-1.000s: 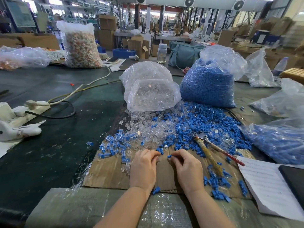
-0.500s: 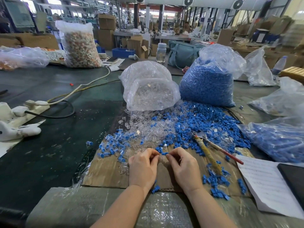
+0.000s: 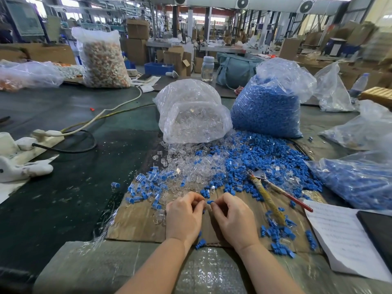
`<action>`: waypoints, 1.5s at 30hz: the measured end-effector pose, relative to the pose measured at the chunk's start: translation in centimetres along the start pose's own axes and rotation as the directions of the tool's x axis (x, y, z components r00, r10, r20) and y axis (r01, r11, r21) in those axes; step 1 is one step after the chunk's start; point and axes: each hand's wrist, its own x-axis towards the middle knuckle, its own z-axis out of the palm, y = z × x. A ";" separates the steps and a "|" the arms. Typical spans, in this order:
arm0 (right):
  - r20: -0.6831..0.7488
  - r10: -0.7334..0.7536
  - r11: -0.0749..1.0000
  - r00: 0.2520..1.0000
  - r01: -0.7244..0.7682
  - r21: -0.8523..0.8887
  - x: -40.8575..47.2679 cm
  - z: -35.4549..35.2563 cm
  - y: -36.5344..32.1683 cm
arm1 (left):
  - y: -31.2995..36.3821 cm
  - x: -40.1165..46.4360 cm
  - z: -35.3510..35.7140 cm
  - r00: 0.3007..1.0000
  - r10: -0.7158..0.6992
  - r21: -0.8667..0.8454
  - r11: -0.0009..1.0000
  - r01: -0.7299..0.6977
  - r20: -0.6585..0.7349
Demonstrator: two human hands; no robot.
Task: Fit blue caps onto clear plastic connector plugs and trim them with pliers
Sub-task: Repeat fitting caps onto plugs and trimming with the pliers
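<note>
Both hands curled knuckles-up over cardboard (image 3: 135,221), right hand (image 3: 234,219) pinching blue cap (image 3: 210,202) at fingertips, left hand (image 3: 184,217) fingers curled, contents unclear; pliers (image 3: 267,195) just right.

Your left hand (image 3: 184,217) and right hand (image 3: 234,221) sit knuckles-up over the cardboard sheet (image 3: 135,223) near the table's (image 3: 63,198) front edge, fingers curled in toward each other. There's a blue cap (image 3: 210,202) right between the fingertips, can't tell which hand actually has it. Just beyond your hands is the loose pile of clear plugs (image 3: 191,164), with the blue cap pile (image 3: 265,153) spreading toward the right edge. The pliers (image 3: 267,195) lie on the cardboard just right of your right hand, not touched. Behind the piles stand the clear bag of plugs (image 3: 191,115) and the bag of blue caps (image 3: 267,107), side by side.
</note>
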 end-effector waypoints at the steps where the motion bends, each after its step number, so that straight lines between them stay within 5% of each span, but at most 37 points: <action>1: 0.004 -0.002 1.000 1.000 0.002 -0.010 0.0 0.0 -0.1 | 0.0 0.0 0.0 1.000 0.007 0.011 1.000 -0.007 0.005; 45: -0.031 -0.123 0.988 0.992 0.125 0.091 -0.1 -0.3 -0.3 | -0.6 0.2 -0.1 0.998 0.016 -0.033 0.999 -0.014 0.068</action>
